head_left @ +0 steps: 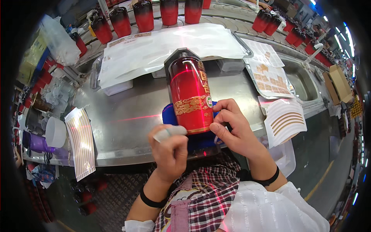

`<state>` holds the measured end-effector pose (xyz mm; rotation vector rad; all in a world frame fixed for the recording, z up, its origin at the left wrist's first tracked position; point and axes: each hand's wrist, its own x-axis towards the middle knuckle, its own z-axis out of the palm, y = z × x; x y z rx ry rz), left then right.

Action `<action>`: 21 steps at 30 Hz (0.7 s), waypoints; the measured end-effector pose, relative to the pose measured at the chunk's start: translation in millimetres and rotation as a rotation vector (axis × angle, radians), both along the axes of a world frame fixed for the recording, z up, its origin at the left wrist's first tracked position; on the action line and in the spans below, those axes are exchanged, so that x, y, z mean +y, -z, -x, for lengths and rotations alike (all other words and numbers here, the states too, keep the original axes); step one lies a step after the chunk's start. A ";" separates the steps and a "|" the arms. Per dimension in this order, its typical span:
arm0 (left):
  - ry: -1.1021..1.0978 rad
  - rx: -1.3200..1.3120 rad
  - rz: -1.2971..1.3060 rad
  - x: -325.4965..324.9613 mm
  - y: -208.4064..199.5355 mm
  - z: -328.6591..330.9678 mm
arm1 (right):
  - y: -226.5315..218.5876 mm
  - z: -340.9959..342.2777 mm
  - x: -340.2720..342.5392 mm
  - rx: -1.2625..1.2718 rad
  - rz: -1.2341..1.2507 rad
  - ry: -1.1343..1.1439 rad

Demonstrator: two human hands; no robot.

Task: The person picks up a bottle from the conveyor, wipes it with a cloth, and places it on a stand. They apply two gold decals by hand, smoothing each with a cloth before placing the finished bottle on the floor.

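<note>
The red bottle [190, 89] is touched by the right hand [239, 129], thumb and finger apart — perhaps so it's kept still; the left hand [171, 152] is curled (its grip can't be told).

Steel worktable [123, 137] and sink [304, 82], grey floor [315, 168], bright strip lights [349, 40]

A glossy red bottle [191, 87], darkened toward its neck and banded with gold scrollwork, is laid in a dark cradle [168, 66], base nearest.

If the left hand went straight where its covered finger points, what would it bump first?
The left hand would probably bump the red bottle near its base; whether they touch now is unclear.
</note>
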<state>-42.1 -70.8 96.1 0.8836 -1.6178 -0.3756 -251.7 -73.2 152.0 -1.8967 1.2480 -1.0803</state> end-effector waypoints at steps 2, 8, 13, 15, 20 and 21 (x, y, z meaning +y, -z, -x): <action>0.062 -0.260 0.243 0.3 -3.3 -0.7 | -1.2 5.0 -2.3 -0.020 -0.045 -0.062; 0.130 -0.381 0.377 -16.0 -7.9 -7.7 | -3.4 21.6 -11.6 -0.143 -0.195 -0.243; 0.214 -0.504 0.492 -25.6 -15.8 -10.3 | -11.1 30.4 -15.0 -0.197 -0.226 -0.313; 0.213 -0.539 0.507 -28.0 -16.2 -11.0 | -9.5 33.2 -15.9 -0.150 -0.145 -0.315; 0.216 -0.572 0.520 -28.9 -18.6 -11.0 | -3.6 37.2 -13.5 -0.192 -0.227 -0.255; 0.226 -0.588 0.528 -30.1 -18.7 -11.0 | -1.0 38.3 -13.6 -0.197 -0.227 -0.251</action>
